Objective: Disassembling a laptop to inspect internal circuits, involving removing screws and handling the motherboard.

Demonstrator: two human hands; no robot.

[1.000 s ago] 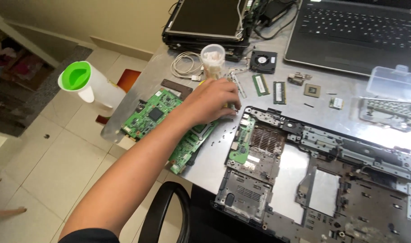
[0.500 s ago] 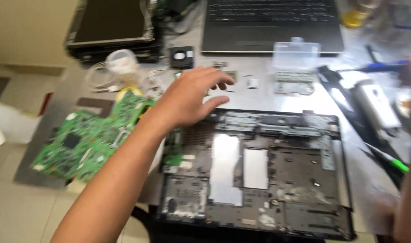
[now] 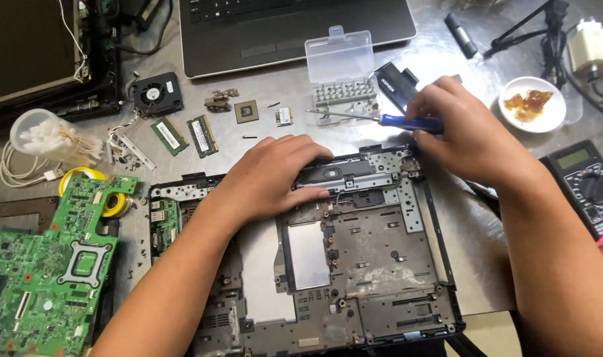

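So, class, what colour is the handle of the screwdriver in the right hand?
Blue, with a black tip: the screwdriver in the right hand, head view.

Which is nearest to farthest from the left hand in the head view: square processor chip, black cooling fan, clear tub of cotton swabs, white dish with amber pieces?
From the left hand:
1. Square processor chip, just above it.
2. Black cooling fan, upper left.
3. Clear tub of cotton swabs, far left.
4. White dish with amber pieces, far right, past the right hand.

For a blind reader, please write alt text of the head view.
A left hand presses on an opened black laptop base while the right hand holds a blue-handled screwdriver. A green circuit board lies to the left.
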